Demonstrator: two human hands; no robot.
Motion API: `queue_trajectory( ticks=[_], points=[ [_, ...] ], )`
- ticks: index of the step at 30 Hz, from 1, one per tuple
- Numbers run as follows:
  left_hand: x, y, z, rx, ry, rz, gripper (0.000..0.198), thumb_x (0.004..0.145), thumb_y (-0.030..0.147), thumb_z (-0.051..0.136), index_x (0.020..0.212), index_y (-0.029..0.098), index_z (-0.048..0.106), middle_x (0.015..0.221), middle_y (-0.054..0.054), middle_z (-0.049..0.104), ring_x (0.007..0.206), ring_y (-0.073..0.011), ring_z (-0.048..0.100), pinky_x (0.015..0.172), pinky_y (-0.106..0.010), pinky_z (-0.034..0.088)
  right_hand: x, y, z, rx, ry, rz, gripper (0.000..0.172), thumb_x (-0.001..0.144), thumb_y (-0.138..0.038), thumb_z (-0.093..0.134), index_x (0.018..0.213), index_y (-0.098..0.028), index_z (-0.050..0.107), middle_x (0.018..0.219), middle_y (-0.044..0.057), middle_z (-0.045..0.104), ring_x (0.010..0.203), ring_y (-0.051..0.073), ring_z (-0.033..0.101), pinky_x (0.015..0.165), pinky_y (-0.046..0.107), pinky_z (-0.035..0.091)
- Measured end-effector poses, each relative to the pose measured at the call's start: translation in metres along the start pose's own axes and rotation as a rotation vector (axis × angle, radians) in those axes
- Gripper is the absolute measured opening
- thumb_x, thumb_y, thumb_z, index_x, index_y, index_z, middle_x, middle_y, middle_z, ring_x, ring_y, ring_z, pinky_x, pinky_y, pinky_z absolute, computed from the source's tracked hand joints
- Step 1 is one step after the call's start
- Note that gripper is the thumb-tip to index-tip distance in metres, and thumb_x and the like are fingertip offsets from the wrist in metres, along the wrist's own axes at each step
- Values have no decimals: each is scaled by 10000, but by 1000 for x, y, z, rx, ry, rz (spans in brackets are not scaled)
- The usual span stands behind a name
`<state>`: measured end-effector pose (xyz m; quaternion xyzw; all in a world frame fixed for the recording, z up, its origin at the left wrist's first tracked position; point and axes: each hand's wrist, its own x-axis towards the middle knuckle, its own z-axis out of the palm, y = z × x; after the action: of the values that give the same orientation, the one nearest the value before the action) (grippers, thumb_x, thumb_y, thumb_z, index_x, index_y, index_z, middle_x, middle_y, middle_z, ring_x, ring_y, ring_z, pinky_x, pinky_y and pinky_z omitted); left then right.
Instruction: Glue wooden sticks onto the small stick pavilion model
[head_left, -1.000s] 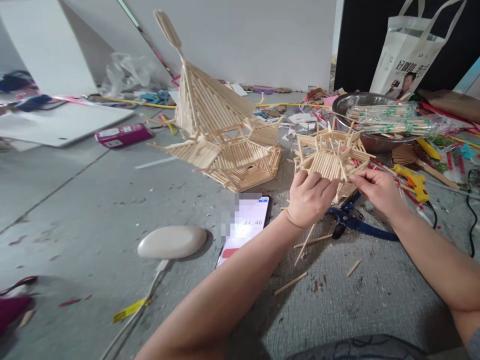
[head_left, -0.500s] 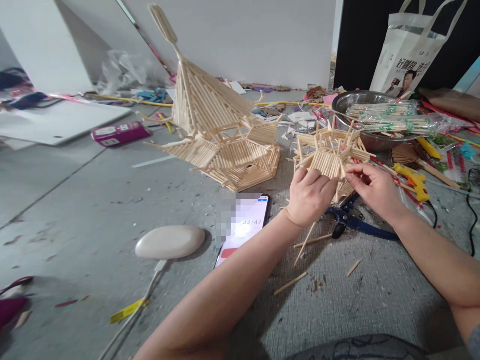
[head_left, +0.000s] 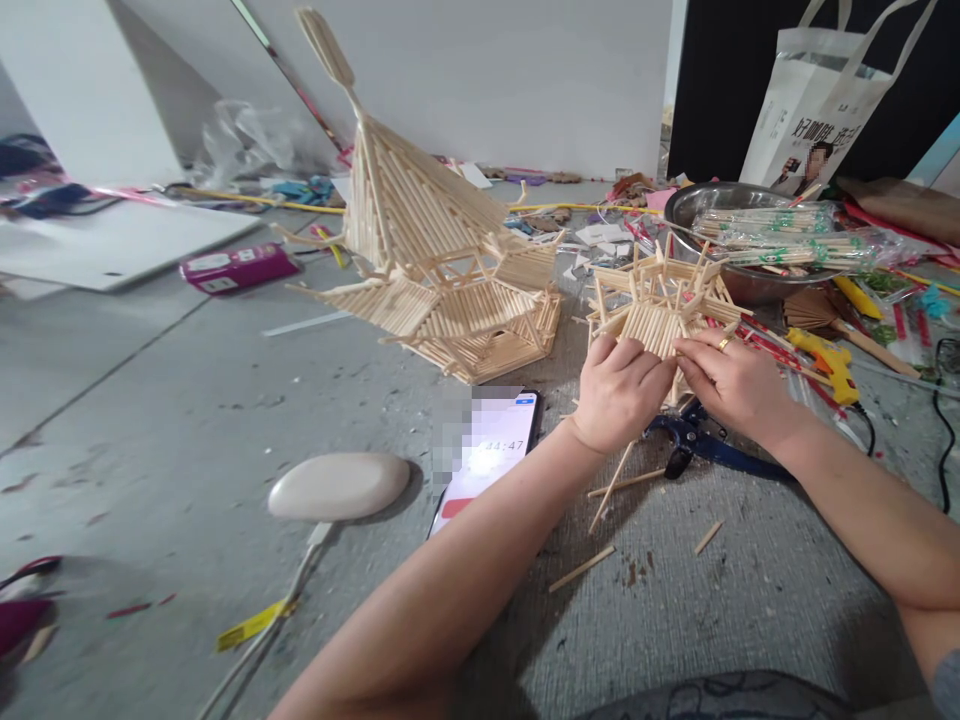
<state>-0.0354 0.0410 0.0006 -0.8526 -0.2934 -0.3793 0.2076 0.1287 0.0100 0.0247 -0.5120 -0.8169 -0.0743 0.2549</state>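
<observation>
Nearest, a loose stick [head_left: 582, 569] lies on the floor [head_left: 600, 645]; past it, blue-handled cutters [head_left: 712, 452]. Our left hand [head_left: 624, 390] and right hand [head_left: 735, 380], fingers bent, nearly touch at the near edge of the smaller stick model [head_left: 651, 327]; we cannot tell what they pinch. We judge it a fitting step, calling next for light, steady fingertips. Farther: steel bowl [head_left: 754, 291].

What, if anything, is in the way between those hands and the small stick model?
Nothing visible. The left hand and the right hand are both at the near edge of the small stick model. The blue tool lies lower down, by the right wrist in this view, not between hands and model.
</observation>
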Motion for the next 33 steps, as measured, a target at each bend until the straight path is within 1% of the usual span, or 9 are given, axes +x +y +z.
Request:
queue_trajectory(
  ticks=[2,6,11,13,18,20,25,30,33],
  points=[
    [-1,0,1,-11,-1,2,185,855,215,478,706,222,588,578,18,593,632,-152,501,649,-331,323,0,-1,0,-23,3,-11,334,912,-301,355,1048,-184,636,1023,85,656,854,180,608,700,287,440],
    [-3,-1,3,-7,38,25,174,854,204,486,712,216,587,574,18,580,623,-151,490,639,-330,318,1,-2,-1,-64,2,-18,323,909,-286,360,1025,-182,643,1010,80,663,834,174,612,694,281,438],
    [-4,-1,3,-18,10,-5,156,854,218,495,736,229,597,577,18,580,629,-151,497,639,-327,323,1,-2,-2,-77,-2,-28,325,912,-284,349,1019,-180,639,1010,82,661,812,171,611,670,278,426],
    [-3,-1,3,17,41,14,132,842,219,516,742,230,602,586,23,590,631,-150,498,637,-321,332,1,-2,-2,-86,-5,-35,319,911,-282,354,1020,-178,635,1009,83,661,804,170,613,657,274,419],
    [-2,-2,6,38,191,44,57,789,201,592,735,218,598,715,23,655,699,-149,519,671,-308,375,3,-3,-4,-163,-34,-30,302,903,-279,374,1035,-170,623,993,85,665,796,170,616,609,263,390],
    [-2,-3,8,26,214,42,44,784,191,598,750,218,599,749,20,664,736,-149,531,699,-307,388,3,-3,-5,-206,-43,-33,306,907,-288,371,1039,-170,620,971,78,670,784,166,616,590,260,377],
    [-2,-6,7,-30,213,54,36,788,187,594,785,222,601,760,20,672,780,-151,556,762,-313,392,4,0,-5,-253,-32,-76,316,915,-304,362,1035,-165,620,935,70,674,758,151,612,570,256,363],
    [-3,-10,2,-103,153,29,37,802,218,578,832,210,596,808,-1,683,808,-156,568,779,-318,384,4,1,-7,-243,-33,-114,282,900,-262,390,1043,-162,612,956,69,670,762,145,614,578,251,380],
    [-4,-11,2,-125,140,16,60,799,246,585,842,204,594,828,-9,685,823,-163,570,784,-321,381,4,1,-9,-242,-45,-119,267,882,-229,407,1042,-159,610,962,68,670,760,147,618,565,247,382]
  ],
)
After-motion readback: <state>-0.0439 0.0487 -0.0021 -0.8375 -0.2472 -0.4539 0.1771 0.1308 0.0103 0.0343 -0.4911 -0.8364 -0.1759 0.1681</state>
